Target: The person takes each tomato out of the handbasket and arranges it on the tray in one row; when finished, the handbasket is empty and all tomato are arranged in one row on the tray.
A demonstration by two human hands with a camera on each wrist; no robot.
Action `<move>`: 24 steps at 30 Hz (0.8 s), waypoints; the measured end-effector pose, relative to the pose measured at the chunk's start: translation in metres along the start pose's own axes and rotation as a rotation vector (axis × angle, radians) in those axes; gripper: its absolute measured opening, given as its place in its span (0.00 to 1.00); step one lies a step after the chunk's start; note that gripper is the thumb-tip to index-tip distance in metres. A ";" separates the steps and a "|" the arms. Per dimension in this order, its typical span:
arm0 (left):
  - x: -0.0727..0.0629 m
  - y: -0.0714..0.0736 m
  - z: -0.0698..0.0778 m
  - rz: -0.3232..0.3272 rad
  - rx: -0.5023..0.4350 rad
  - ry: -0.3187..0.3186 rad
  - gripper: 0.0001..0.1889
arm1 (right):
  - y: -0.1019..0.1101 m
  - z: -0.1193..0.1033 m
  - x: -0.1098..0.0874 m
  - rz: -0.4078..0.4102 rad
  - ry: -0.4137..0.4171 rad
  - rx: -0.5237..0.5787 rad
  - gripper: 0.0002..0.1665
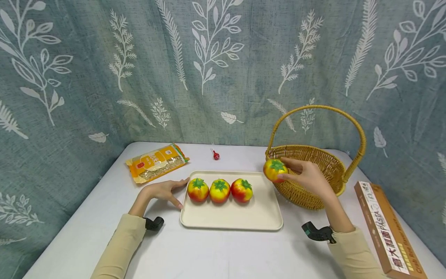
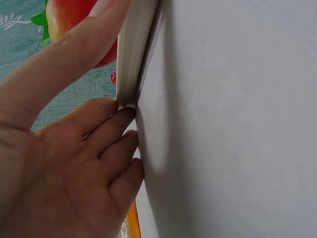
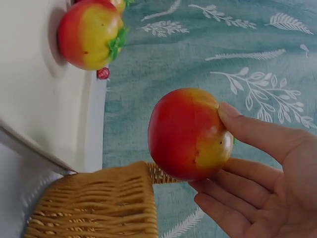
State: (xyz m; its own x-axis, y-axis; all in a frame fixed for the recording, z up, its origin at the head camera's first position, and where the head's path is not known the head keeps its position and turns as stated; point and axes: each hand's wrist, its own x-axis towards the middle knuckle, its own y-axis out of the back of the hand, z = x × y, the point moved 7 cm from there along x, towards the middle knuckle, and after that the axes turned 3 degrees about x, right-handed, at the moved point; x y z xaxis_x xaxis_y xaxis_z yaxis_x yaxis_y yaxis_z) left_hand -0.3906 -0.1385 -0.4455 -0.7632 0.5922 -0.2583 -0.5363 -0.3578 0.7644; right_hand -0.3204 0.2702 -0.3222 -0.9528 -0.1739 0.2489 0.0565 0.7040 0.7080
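My right hand pinches a red-and-yellow persimmon with a green leafy top. It holds the fruit in front of the wicker basket, near the tray's back right corner. In the right wrist view the thumb and fingers grip one side of the persimmon, above the tray level. Three more persimmons sit in a row on the cream tray, toward its left and back. My left hand rests at the tray's left edge, thumb and fingertips touching the rim, fingers fairly straight.
An orange food packet lies at the back left, and a small red wrapped lollipop behind the tray. The basket's tall handle arches up at the back right. A long pasta box lies along the right edge.
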 end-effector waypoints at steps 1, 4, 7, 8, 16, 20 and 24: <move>0.000 0.000 0.000 0.000 0.001 -0.002 0.56 | -0.002 0.000 0.001 -0.004 0.004 -0.002 0.40; 0.000 0.000 0.000 0.001 0.003 -0.002 0.56 | -0.008 0.000 0.003 -0.007 0.019 -0.017 0.39; -0.001 0.000 -0.001 0.001 0.001 0.003 0.56 | -0.015 0.001 0.005 -0.017 0.033 -0.023 0.38; 0.000 0.000 -0.001 0.000 0.000 0.002 0.56 | -0.017 0.001 0.006 -0.019 0.039 -0.023 0.38; 0.001 -0.002 0.000 -0.002 -0.019 -0.002 0.56 | -0.033 0.000 0.004 -0.040 0.072 -0.013 0.35; 0.002 -0.002 0.000 -0.003 -0.020 -0.009 0.56 | -0.038 -0.001 0.003 -0.041 0.100 -0.018 0.34; 0.001 -0.001 0.000 -0.003 -0.029 -0.006 0.56 | -0.043 0.001 0.003 -0.045 0.103 -0.039 0.33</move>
State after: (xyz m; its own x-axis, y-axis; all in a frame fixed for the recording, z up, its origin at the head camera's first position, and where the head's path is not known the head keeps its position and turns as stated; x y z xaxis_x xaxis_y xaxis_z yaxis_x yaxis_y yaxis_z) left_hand -0.3912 -0.1378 -0.4467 -0.7596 0.5976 -0.2566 -0.5485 -0.3768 0.7465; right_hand -0.3256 0.2398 -0.3523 -0.9192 -0.2756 0.2814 0.0281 0.6667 0.7448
